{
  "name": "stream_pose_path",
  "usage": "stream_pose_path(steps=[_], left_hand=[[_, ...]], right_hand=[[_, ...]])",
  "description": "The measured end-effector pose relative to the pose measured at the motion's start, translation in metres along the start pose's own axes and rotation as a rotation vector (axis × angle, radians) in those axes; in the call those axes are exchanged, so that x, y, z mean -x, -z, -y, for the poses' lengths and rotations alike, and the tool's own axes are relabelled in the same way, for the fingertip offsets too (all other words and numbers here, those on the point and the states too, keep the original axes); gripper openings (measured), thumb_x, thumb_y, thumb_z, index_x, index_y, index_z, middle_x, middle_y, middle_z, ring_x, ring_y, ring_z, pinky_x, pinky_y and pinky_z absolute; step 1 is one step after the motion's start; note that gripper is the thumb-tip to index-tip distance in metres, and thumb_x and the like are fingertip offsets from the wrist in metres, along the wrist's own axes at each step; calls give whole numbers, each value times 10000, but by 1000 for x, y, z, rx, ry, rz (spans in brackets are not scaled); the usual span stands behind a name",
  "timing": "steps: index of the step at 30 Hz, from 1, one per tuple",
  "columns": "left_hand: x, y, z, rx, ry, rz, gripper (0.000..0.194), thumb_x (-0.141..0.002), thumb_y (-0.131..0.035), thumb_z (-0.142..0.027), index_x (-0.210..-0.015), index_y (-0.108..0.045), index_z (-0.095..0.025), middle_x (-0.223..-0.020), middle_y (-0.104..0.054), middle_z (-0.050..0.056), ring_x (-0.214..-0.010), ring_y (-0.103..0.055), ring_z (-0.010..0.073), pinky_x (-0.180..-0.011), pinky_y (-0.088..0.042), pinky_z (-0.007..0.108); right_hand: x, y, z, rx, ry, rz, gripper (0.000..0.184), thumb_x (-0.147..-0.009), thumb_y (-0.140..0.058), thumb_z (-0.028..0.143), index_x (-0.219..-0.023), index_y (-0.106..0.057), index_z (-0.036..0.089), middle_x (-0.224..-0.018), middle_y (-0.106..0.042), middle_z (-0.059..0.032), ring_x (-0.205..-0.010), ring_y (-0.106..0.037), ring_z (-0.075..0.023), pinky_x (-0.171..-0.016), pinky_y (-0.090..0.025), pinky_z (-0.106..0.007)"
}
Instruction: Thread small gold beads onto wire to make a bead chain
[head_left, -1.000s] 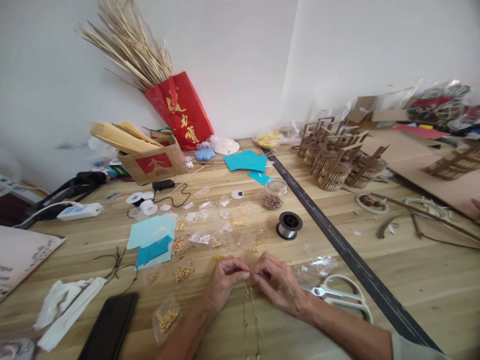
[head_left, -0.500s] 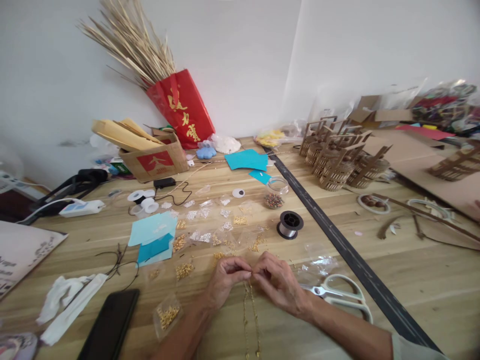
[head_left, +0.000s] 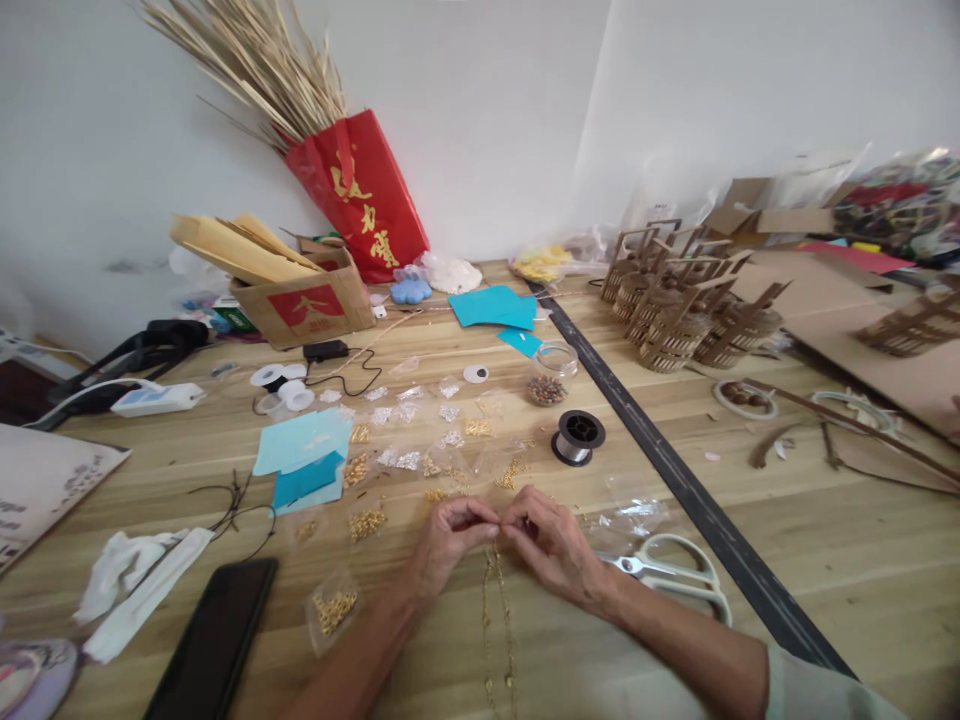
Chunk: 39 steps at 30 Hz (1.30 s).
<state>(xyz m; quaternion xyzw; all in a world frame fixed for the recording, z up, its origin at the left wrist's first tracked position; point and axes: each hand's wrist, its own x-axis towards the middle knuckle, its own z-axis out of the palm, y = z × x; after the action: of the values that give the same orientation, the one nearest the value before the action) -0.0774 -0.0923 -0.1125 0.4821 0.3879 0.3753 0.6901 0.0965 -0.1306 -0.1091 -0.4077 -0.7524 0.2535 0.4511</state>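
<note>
My left hand and my right hand meet fingertip to fingertip low in the middle of the wooden table. Both pinch the top of a thin gold bead chain, which runs down from the fingers toward me in two strands. What sits exactly between the fingertips is too small to make out. Small clear bags of gold and silver beads lie just beyond the hands. White-handled scissors rest right of my right wrist.
A wire spool and a glass jar of beads stand past the hands. Blue paper, a black phone, a cardboard box, a red bag of reeds and wooden baskets surround them. A dark strip crosses the table.
The hands stay pinched together on the chain. The view has tipped a little, so everything sits slightly higher and left in the picture.
</note>
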Motion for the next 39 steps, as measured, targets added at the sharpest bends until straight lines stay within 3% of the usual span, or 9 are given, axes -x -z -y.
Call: stream_pose_path(steps=[13, 25, 39], left_hand=[[-1, 1, 3, 34, 1, -79, 158, -585, -800, -255, -645, -708, -141, -607, -653, -3, -580, -547, 105, -600, -429, 214], [-2, 1, 4, 96, -12, -62, 148, -545, -821, -238, -627, -734, -151, -635, -651, 3, -608, -535, 102, -617, -406, 212], [-1, 1, 3, 92, 8, -93, 173, -529, -833, -238, -619, -713, -151, -589, -636, -8, -567, -523, 95, -582, -403, 204]], right_hand=[[-7, 4, 4, -156, -279, -97, 157, -882, -527, 269, -749, -535, 186, -673, -510, 9, -600, -472, -117, -524, -376, -224], [-3, 0, 1, -107, -161, -83, 134, -885, -509, 223, -766, -552, 181, -694, -520, -4, -623, -490, -125, -546, -383, -236], [-3, 1, 2, -92, -159, -57, 121, -886, -517, 228, -772, -532, 189, -696, -508, 2, -616, -483, -120, -541, -377, -238]])
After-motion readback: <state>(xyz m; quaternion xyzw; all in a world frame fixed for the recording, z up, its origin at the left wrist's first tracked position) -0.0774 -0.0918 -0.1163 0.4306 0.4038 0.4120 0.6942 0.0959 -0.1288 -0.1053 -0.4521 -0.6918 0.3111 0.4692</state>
